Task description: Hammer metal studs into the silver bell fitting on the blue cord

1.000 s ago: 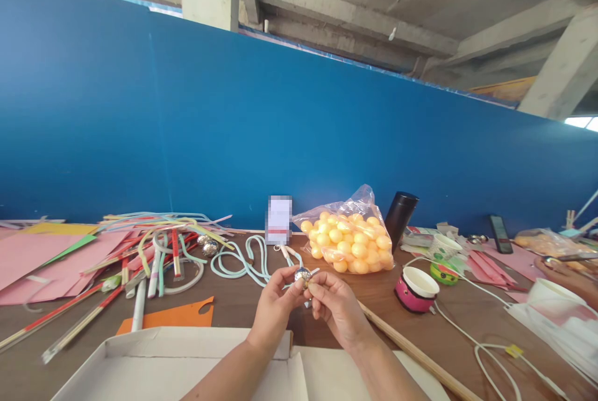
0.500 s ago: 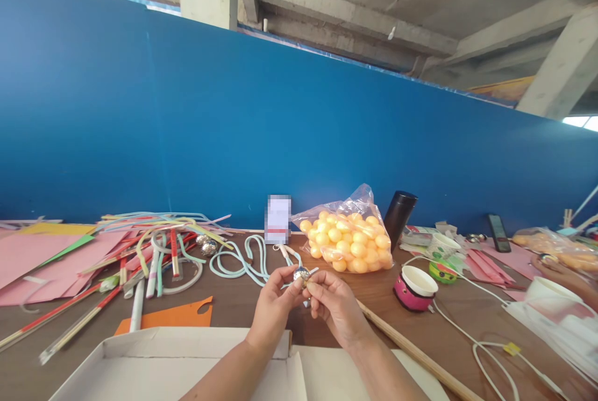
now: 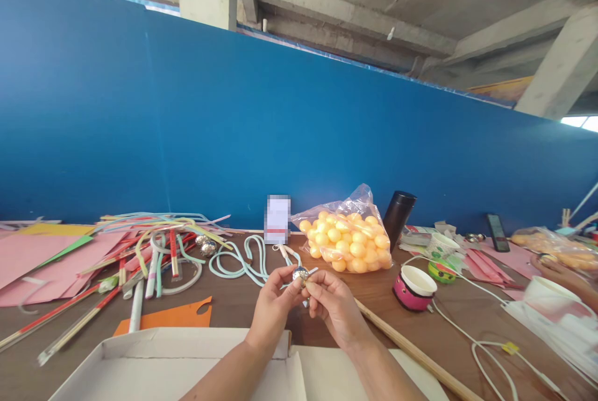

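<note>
In the middle foreground my left hand pinches a shiny silver ball, which looks like a jingle bell, between thumb and forefinger. Close against its right side, my right hand has thumb and forefinger pressed together on a thin pale strip whose short end sticks out. The fingertips hide where strip and ball meet. Just beneath the hands a small bluish bit shows, too small to name. Beyond the fingers lies a looped light-blue cord. More silver balls rest to the left among tubes and sticks.
A clear bag of orange balls sits behind my hands, beside a black bottle. White cardboard and a wooden stick lie in front. Rightward are a pink-banded cup, white cables and another person's hand.
Almost nothing differs. The view has shifted very slightly, while both hands keep the same hold on the silver ball and strip.
</note>
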`<action>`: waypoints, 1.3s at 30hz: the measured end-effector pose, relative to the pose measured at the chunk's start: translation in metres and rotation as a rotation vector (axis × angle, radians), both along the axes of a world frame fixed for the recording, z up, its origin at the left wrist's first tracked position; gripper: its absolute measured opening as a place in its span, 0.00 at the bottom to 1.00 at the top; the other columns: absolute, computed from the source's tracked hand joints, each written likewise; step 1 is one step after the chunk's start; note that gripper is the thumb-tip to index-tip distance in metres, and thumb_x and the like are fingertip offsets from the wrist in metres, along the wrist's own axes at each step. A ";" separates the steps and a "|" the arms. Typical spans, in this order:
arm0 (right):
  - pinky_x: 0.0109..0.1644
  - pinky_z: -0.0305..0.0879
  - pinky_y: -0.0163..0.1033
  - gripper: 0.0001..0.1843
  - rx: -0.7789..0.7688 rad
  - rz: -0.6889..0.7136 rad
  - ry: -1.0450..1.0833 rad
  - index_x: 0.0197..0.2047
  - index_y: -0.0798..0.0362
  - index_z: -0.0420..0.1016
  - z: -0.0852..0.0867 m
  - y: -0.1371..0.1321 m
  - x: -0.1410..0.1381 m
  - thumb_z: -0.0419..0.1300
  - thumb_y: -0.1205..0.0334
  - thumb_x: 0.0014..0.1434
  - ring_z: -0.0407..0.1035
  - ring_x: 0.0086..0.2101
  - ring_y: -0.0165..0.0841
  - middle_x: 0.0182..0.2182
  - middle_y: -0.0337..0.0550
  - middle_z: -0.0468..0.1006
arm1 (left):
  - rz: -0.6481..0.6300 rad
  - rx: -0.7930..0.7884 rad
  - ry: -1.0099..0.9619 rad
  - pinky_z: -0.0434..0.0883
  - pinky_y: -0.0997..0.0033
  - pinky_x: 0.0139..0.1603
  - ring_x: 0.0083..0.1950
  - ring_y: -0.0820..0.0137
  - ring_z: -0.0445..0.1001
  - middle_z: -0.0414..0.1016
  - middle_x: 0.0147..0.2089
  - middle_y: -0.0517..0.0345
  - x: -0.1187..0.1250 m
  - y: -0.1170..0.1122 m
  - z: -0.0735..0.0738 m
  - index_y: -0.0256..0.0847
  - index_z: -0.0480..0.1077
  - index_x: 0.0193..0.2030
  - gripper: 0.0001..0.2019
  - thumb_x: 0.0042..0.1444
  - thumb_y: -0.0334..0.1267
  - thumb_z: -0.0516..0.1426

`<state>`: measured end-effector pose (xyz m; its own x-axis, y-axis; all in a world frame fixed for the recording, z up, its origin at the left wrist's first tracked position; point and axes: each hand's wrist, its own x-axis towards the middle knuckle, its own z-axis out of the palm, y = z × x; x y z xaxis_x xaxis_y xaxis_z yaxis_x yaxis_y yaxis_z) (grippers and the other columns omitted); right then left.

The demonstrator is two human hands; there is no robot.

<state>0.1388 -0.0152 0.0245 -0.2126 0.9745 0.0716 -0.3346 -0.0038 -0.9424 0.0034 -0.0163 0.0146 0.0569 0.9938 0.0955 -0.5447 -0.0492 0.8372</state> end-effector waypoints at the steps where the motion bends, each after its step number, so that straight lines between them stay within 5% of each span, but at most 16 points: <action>1: 0.24 0.58 0.29 0.11 0.002 0.000 0.001 0.30 0.55 0.71 0.000 0.000 0.000 0.66 0.57 0.51 0.62 0.19 0.22 0.24 0.38 0.75 | 0.001 0.000 -0.001 0.73 0.58 0.47 0.43 0.64 0.74 0.75 0.44 0.51 0.000 0.000 0.000 0.40 0.73 0.41 0.17 0.45 0.44 0.64; 39: 0.24 0.62 0.27 0.09 0.004 0.031 0.040 0.31 0.56 0.70 -0.001 0.001 0.002 0.65 0.60 0.53 0.63 0.19 0.20 0.25 0.38 0.75 | -0.018 0.011 0.006 0.72 0.59 0.47 0.43 0.66 0.73 0.73 0.45 0.51 0.000 0.002 -0.004 0.39 0.71 0.44 0.16 0.48 0.42 0.63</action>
<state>0.1412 -0.0142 0.0239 -0.2397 0.9672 0.0847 -0.3719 -0.0109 -0.9282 0.0032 -0.0144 0.0111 0.0749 0.9915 0.1063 -0.5408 -0.0492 0.8397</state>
